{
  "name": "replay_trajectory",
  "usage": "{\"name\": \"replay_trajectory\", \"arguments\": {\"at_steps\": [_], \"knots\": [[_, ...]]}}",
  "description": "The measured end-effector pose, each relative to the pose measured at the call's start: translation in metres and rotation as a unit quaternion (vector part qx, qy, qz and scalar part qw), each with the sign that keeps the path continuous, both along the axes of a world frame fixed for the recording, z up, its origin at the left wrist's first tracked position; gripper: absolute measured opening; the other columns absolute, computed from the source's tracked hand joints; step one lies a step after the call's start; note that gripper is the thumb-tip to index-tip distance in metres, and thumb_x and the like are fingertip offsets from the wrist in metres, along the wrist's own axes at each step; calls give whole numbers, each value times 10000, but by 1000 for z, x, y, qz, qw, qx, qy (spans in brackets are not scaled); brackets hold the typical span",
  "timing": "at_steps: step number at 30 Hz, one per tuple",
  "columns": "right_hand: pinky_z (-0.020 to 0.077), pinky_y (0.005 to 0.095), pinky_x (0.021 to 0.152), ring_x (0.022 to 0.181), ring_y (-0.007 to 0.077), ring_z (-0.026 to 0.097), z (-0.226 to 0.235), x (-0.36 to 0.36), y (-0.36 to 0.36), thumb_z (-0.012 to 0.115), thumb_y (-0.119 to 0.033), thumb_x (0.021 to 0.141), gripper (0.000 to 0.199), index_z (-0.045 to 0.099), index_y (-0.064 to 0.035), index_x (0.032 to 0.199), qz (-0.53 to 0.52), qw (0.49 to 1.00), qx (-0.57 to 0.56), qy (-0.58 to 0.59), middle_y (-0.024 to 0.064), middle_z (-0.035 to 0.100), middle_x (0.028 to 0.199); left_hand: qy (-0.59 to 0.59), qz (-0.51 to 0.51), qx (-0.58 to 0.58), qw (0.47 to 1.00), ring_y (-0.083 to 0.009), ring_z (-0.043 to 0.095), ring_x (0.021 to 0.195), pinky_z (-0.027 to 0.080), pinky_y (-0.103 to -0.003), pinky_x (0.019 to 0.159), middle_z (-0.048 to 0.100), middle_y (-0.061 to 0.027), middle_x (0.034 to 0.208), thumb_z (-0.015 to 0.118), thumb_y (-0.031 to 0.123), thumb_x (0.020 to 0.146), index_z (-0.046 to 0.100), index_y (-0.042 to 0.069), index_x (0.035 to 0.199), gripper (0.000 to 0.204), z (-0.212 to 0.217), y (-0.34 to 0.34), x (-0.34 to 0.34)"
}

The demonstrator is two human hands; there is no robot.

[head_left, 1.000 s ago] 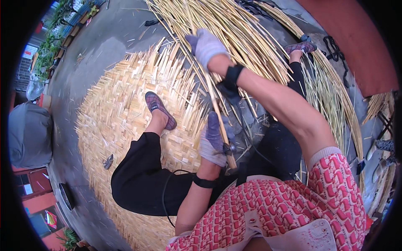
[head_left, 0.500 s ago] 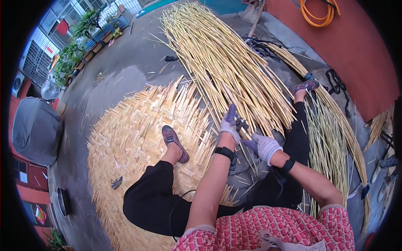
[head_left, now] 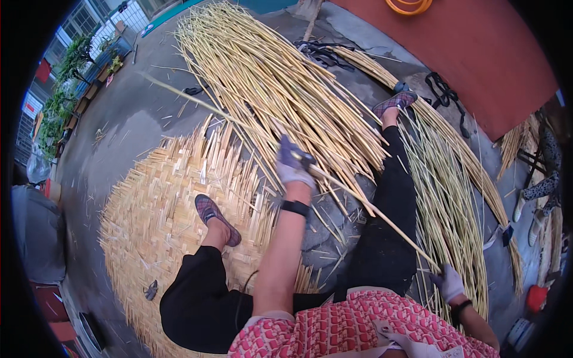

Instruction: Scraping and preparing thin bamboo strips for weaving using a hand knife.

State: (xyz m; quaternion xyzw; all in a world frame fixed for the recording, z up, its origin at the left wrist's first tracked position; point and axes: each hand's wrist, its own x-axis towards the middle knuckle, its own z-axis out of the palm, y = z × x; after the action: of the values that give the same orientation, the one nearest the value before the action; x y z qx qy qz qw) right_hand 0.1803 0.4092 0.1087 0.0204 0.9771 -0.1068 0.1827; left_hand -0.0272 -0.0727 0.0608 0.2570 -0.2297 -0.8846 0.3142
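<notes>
One long straw-coloured stalk [head_left: 388,222] runs slantwise from the far left across to my lower right. Gloved in grey and white, my left hand [head_left: 291,162] is closed on a small dark tool [head_left: 307,159] where the stalk passes; motion blurs its details. At the stalk's near end, my gloved right hand [head_left: 449,283] grips it, out to the right beyond my leg. Beyond my left hand lies a big pile of similar stalks [head_left: 256,68]. A woven, ragged-edged mat [head_left: 161,209] spreads under my left foot.
Greener split strips [head_left: 444,203] lie right of my leg, beside a long curved bundle [head_left: 471,152]. Black straps [head_left: 443,89] rest near the red wall [head_left: 471,59]. Potted plants [head_left: 74,59] line the far left. A small dark object [head_left: 151,290] sits on the mat.
My right hand has moved from close beside my left hand down to the lower right, drawing a stalk along. My left hand has shifted little. The whole view has swung slightly to the right.
</notes>
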Motion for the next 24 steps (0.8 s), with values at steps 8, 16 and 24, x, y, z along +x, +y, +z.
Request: {"name": "replay_trajectory", "arguments": {"at_steps": [8, 16, 24], "knots": [[430, 442, 541, 608, 408, 562, 34, 43, -14, 595, -301, 907, 283, 537, -50, 790, -3, 992, 82, -100, 206, 559, 629, -55, -95, 122, 986, -137, 517, 480, 427, -272, 421, 524, 9, 626, 755, 401, 763, 556, 140, 812, 332, -10, 8, 14], [489, 430, 706, 839, 398, 625, 3, -12, -73, 629, -307, 877, 323, 542, -56, 1062, -26, 990, -135, 7, 220, 644, 905, -182, -233, 117, 948, -92, 517, 571, 404, -272, 469, 543, 17, 681, 684, 213, 857, 576, 138, 809, 140, -30, 159, 32], [398, 418, 556, 598, 343, 493, -55, 101, 83, 567, -110, 861, 157, 502, -31, 742, -78, 996, -50, -7, 186, 509, 636, -98, -136, 2, 986, -157, 481, 497, 414, -302, 423, 535, 4, 681, 662, 266, 858, 548, 134, 856, 174, -57, 27, -69]]}}
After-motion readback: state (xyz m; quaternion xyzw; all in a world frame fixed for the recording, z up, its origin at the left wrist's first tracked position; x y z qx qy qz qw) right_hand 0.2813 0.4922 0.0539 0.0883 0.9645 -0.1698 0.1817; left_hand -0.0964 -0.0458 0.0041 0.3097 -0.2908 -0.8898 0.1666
